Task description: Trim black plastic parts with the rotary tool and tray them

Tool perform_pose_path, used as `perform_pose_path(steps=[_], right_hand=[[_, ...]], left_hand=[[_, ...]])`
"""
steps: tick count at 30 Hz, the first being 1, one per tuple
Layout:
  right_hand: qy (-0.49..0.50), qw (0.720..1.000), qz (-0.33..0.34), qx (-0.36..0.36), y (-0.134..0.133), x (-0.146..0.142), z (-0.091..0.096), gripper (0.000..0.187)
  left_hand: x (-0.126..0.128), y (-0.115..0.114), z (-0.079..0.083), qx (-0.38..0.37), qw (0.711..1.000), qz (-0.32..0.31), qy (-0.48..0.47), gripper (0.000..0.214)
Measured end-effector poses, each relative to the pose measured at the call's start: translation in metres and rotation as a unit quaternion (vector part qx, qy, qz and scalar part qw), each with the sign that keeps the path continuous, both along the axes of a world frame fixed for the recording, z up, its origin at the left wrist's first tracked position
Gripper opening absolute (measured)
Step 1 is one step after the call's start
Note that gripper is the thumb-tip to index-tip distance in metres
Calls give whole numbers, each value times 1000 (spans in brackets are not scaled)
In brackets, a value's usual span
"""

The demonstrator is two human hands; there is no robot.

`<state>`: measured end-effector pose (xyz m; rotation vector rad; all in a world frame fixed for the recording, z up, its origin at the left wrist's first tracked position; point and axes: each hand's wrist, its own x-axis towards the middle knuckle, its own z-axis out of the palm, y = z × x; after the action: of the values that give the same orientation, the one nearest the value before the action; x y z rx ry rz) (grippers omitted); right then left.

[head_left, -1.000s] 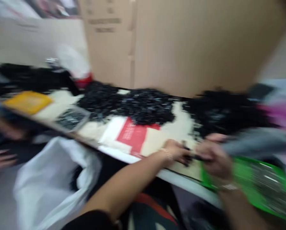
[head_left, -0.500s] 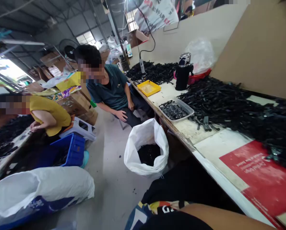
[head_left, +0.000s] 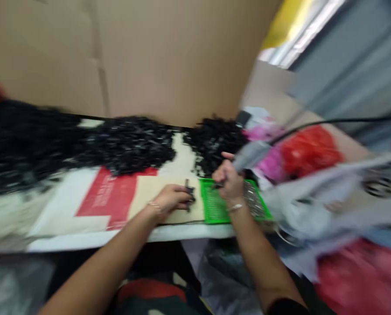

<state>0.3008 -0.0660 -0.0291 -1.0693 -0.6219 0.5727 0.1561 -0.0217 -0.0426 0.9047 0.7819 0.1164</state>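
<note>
1. Left hand (head_left: 171,201): nearly closed, fingertips pinching a small black plastic part (head_left: 189,195) that stands upright; exact shape lost to motion blur.
2. Right hand (head_left: 228,183): at 3 o'clock from the left hand and just apart from it, curled almost shut around a thin dark piece (head_left: 218,185); blur hides the exact grip.
3. Each wrist has a thin bracelet, e.g. the left-wrist bracelet (head_left: 154,205).
4. Green plastic tray (head_left: 217,202): directly under the right hand, at 3 o'clock from the left hand, edge against a tan cardboard sheet (head_left: 156,203). The left hand sits over that sheet.
5. Silvery rows (head_left: 253,199) at the tray's 3 o'clock end; too blurred to name.
6. Heaps of black plastic parts (head_left: 130,144) lie at 12 o'clock from the left hand; a smaller heap (head_left: 215,142) lies at 12 o'clock from the right hand; the biggest heap (head_left: 25,140) is at 10 o'clock.
7. Red printed sheet (head_left: 106,197): at 9 o'clock from the left hand, touching the cardboard sheet.
8. Corrugated cardboard wall (head_left: 149,57): at 12 o'clock behind the heaps. White table edge (head_left: 116,242): at 6 o'clock.
9. At 3 o'clock, all blurred: red plastic bag (head_left: 308,151), pink bag (head_left: 269,164), grey cloth (head_left: 313,210), black cable (head_left: 329,121).
</note>
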Motion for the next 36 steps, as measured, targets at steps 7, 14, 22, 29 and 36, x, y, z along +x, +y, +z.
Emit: perform_pose_path(steps=[7, 14, 22, 29, 36], right_hand=[[-11, 998, -30, 46, -24, 28, -8, 31], [0, 998, 60, 13, -26, 22, -16, 34], [-25, 997, 79, 10, -34, 11, -24, 32], [-34, 997, 67, 22, -33, 15, -26, 27], [-44, 996, 73, 14, -33, 14, -27, 27]], left_hand=[[3, 13, -12, 9, 999, 37, 29, 16], [6, 9, -8, 5, 997, 59, 48, 15], [6, 11, -11, -1, 996, 61, 59, 17], [6, 11, -12, 2, 997, 51, 50, 15], [6, 12, -12, -2, 999, 40, 37, 18]])
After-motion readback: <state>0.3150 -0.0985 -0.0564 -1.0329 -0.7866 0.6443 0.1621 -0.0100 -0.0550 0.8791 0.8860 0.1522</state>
